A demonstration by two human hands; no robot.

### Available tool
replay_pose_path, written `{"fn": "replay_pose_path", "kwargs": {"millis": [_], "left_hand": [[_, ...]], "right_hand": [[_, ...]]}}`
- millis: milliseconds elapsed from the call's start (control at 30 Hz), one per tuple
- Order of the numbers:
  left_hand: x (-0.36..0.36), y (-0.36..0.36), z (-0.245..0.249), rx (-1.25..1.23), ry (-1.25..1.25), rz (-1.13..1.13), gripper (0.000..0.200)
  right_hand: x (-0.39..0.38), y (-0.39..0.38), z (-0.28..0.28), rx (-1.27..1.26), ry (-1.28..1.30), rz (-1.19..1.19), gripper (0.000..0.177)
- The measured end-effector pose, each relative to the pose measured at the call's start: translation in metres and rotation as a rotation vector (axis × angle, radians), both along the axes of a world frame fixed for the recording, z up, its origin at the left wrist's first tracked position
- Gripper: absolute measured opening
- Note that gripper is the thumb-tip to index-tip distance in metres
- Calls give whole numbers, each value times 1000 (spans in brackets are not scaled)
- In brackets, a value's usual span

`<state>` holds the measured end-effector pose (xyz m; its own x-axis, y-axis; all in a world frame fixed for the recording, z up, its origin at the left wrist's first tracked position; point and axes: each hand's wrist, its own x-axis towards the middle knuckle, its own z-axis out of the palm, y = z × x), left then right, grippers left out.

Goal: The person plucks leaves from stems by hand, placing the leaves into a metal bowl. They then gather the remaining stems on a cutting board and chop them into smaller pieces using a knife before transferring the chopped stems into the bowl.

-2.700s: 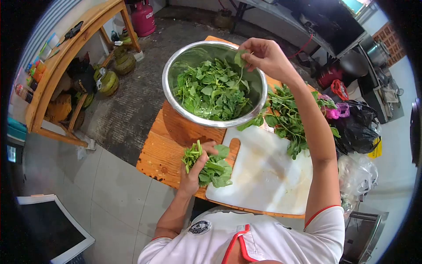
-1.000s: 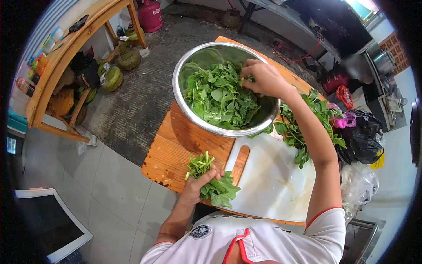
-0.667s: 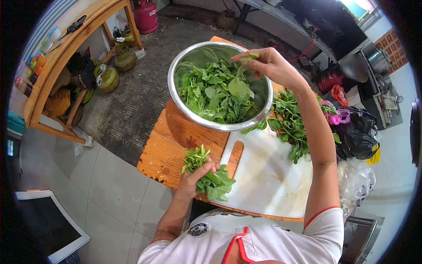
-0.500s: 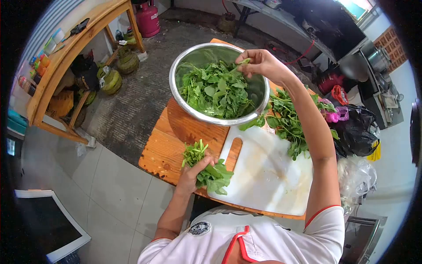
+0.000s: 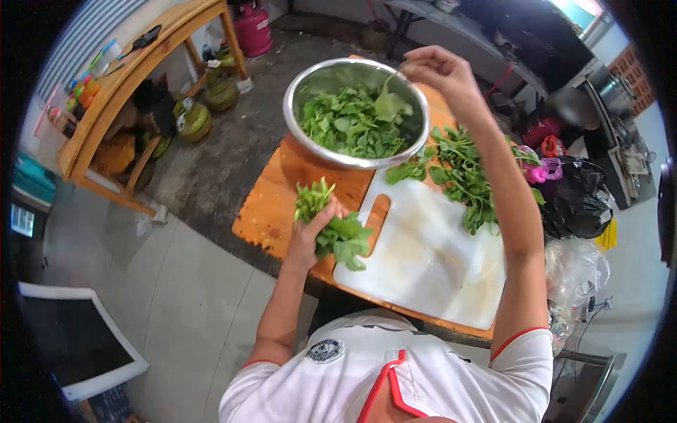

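Left hand (image 5: 310, 233) around a bunch of greens (image 5: 341, 235), right hand (image 5: 441, 76) pinching a leaf (image 5: 390, 106) over the metal bowl (image 5: 337, 161).

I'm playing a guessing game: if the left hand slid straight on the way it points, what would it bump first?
Probably the near rim of the round, shiny metal bowl: the left hand, holding a bunch of green leafy stems, points that way. Its height is unclear, so it might pass over.

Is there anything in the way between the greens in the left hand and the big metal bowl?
Nothing loose shows between the greens in the left hand and the metal bowl, only wooden tabletop. They would probably just need to clear the bowl's raised near rim.
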<state>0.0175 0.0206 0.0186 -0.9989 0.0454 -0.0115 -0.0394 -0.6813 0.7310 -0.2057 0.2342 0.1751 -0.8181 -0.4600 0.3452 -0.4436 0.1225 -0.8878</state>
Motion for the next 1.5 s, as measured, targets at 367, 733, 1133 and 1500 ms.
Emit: {"fn": "replay_pose_path", "kwargs": {"millis": [367, 733, 1133, 1500], "left_hand": [[-5, -3, -5, -50, 159, -229, 38], [-4, 20, 8, -120, -33, -152, 73], [-3, -8, -11, -50, -141, -315, 30], [-3, -14, -11, 22, -192, -406, 25]], "right_hand": [[129, 3, 39, 108, -362, 350, 31], [144, -41, -67, 47, -530, 364, 8], [55, -39, -41, 381, -54, 50, 21], [-64, -67, -96, 752, 512, 320, 33]]}}
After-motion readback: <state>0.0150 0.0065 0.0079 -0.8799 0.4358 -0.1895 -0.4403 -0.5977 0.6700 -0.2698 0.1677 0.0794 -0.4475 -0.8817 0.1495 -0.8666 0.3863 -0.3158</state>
